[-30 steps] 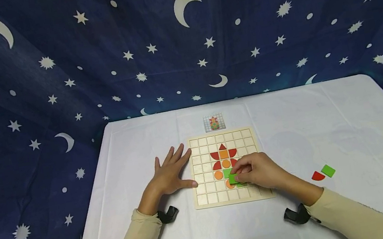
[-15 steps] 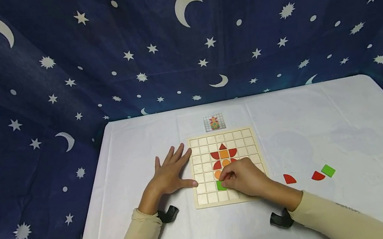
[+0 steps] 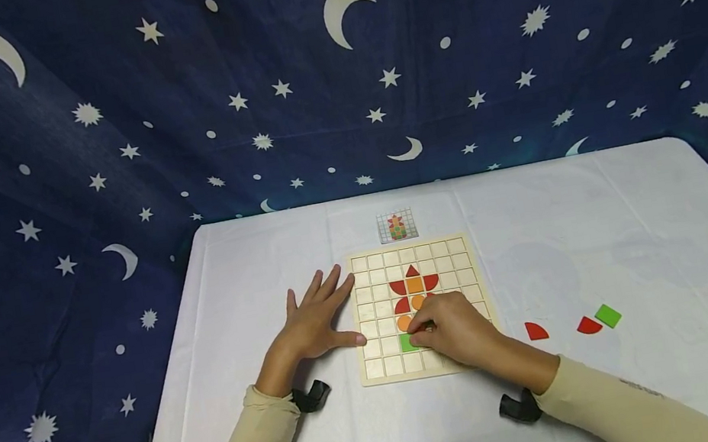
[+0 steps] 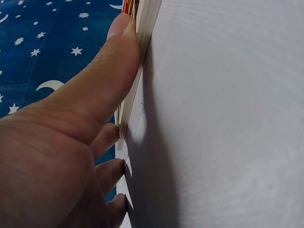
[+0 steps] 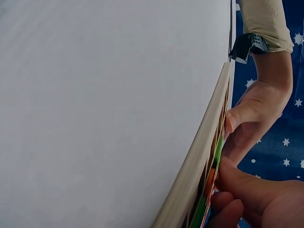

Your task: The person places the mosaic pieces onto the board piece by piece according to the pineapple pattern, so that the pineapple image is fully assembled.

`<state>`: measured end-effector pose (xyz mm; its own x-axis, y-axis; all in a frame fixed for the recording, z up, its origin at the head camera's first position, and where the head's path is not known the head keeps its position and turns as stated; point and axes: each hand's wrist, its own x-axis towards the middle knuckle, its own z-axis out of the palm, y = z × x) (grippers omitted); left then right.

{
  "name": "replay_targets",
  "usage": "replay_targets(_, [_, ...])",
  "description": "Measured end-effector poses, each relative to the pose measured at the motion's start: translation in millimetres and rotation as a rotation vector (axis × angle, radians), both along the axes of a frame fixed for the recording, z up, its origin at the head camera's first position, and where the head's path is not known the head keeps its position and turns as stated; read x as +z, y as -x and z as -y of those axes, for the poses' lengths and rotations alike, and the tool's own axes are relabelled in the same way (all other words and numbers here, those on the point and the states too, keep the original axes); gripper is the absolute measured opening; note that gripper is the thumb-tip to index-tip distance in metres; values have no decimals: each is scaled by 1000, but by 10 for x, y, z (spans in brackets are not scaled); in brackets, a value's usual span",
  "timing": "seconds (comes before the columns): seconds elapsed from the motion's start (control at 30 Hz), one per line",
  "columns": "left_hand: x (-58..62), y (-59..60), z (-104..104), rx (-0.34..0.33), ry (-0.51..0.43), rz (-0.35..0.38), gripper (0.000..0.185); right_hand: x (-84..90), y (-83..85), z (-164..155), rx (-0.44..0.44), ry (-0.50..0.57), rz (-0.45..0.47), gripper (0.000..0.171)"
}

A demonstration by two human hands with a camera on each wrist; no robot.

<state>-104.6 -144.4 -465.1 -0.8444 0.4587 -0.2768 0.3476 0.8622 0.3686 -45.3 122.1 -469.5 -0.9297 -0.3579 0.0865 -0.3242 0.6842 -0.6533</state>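
Down on the wooden grid board (image 3: 457,255), our green square tile (image 3: 407,343) lies flat in a cell of the second row from the near edge, its sides parallel to the grid lines; being square, it has no long axis. Our right hand (image 3: 456,328) curls its fingertips onto the tile's right edge. Our left hand (image 3: 315,324) lies flat with fingers spread, thumb pressed against the board's left edge. Right of the board lie two red quarter-circles (image 3: 536,331) and another green square (image 3: 608,315).

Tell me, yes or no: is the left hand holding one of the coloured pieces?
No. The left hand lies flat on the table, its thumb against the wooden board, holding no piece.
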Motion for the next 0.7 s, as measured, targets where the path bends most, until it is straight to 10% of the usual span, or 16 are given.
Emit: replay_targets(0.7, [-6,2,7,-6,4,-1,112,46,-11,-187,6,29,-17,11])
